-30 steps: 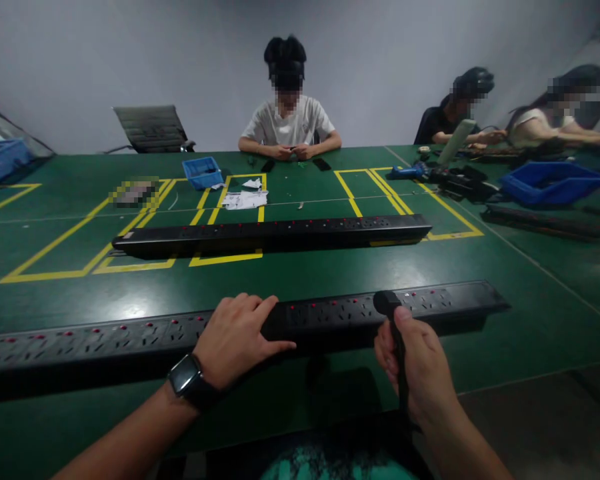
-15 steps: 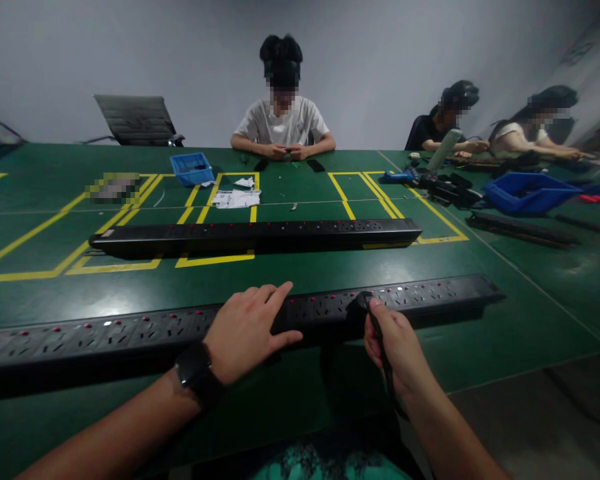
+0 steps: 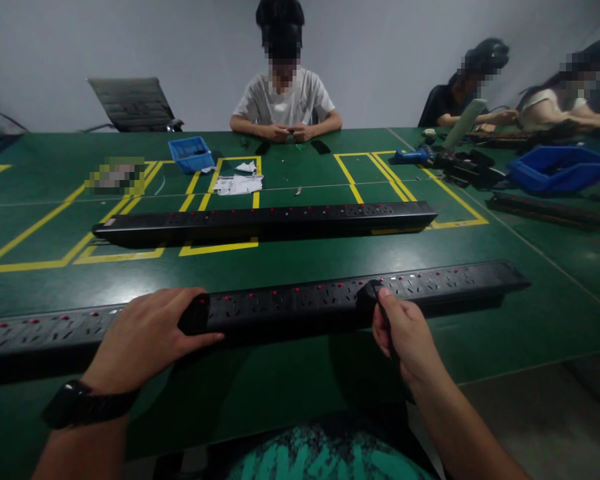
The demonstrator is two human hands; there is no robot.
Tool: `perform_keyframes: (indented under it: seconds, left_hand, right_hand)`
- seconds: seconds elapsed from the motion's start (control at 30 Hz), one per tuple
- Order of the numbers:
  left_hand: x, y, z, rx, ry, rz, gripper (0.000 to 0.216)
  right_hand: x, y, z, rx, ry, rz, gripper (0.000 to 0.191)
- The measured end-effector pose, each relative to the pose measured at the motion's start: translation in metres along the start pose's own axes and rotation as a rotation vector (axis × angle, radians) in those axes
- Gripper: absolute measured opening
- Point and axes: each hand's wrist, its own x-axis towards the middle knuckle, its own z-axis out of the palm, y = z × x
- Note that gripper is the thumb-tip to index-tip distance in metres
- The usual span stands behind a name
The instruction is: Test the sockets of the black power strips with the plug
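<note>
A long black power strip (image 3: pixel 300 303) with red switches lies across the green table in front of me. My left hand (image 3: pixel 147 337), with a black watch on the wrist, is wrapped over the strip's front edge left of centre. My right hand (image 3: pixel 400 333) is closed on a black plug with a cord (image 3: pixel 373 295), and the plug's head sits against the strip's sockets right of centre. The cord runs down behind my right hand toward my lap.
A second black power strip (image 3: pixel 265 222) lies farther out over yellow floor-tape lines. Beyond it are a small blue bin (image 3: pixel 191 153), papers (image 3: pixel 237 183) and a seated person (image 3: pixel 285 100). At the right, two more people work beside a blue tray (image 3: pixel 555 170) and tools (image 3: pixel 467 170).
My left hand has slid left along the near strip and now curls over its edge. My right hand with the plug has stayed at about the same place on the strip.
</note>
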Motion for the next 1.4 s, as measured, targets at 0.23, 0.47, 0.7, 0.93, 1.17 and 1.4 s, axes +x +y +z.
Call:
perform_keyframes:
  seconds: [0.23, 0.47, 0.7, 0.93, 1.17, 1.4]
  left_hand:
    - [0.002, 0.002, -0.001, 0.017, 0.007, 0.012, 0.066]
    - [0.001, 0.0, 0.001, 0.023, 0.001, 0.02, 0.069]
    - [0.001, -0.001, 0.001, 0.03, 0.003, 0.026, 0.069]
    - [0.0, -0.011, 0.015, -0.013, 0.065, 0.038, 0.078]
    - [0.0, -0.009, 0.013, -0.01, 0.052, 0.029, 0.076]
    - [-0.001, -0.009, 0.014, -0.003, 0.059, 0.041, 0.076]
  right_hand:
    - [0.0, 0.004, -0.001, -0.004, -0.004, -0.029, 0.056]
    - [0.0, 0.004, -0.001, 0.019, -0.024, -0.04, 0.056]
    - [0.001, 0.008, -0.001, 0.075, -0.051, -0.036, 0.055]
    - [-0.003, -0.019, -0.006, 0.305, -0.15, 0.047, 0.053]
    - [-0.022, -0.049, 0.002, 0.21, -0.142, -0.036, 0.056]
    - [-0.015, -0.011, 0.034, 0.13, -0.121, 0.047, 0.055]
